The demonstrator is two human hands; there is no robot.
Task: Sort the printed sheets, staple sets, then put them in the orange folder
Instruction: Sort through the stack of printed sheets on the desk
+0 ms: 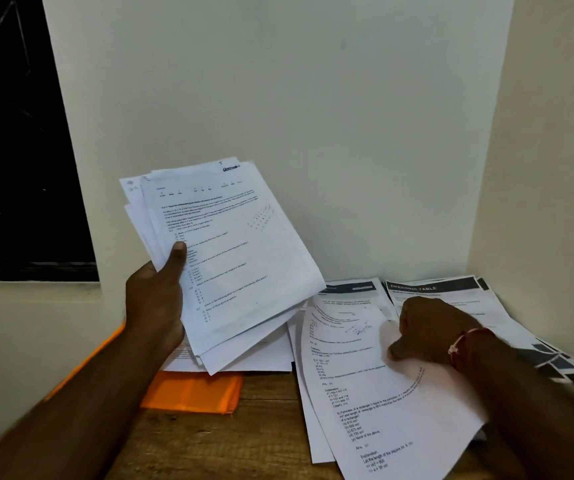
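Printed sheets (233,251): a fanned stack, held up off the table and tilted, the top page carrying lines of question text and a handwritten mark near its upper edge.
Left hand (155,299): I saw it clamped on that stack at the lower left corner, thumb laid across the top page, fingers hidden behind the paper.
Right hand (427,330): low over the pile on the right, fingers curled, thumb lying on a loose sheet. Whether it pinched that sheet or only pressed on it, I could not tell from my feed.
Loose sheet (365,403): bowed, printed with maths questions, lying on top of other white pages and running under the right wrist.
Dark-headed sheets (451,292): spread in the right corner against the wall, one headed "DRESSING TABLE", just beyond the right hand.
Orange folder (192,393): flat on the table below the held stack, its far part covered by more white pages (244,362), its left side hidden behind the left forearm.
Table (244,445): bare wood showed between the folder and the right pile.
Wristband (465,344): red thread round the right wrist.
Wall (278,98): pale and plain behind everything.
Window (12,133): dark, at my far left.
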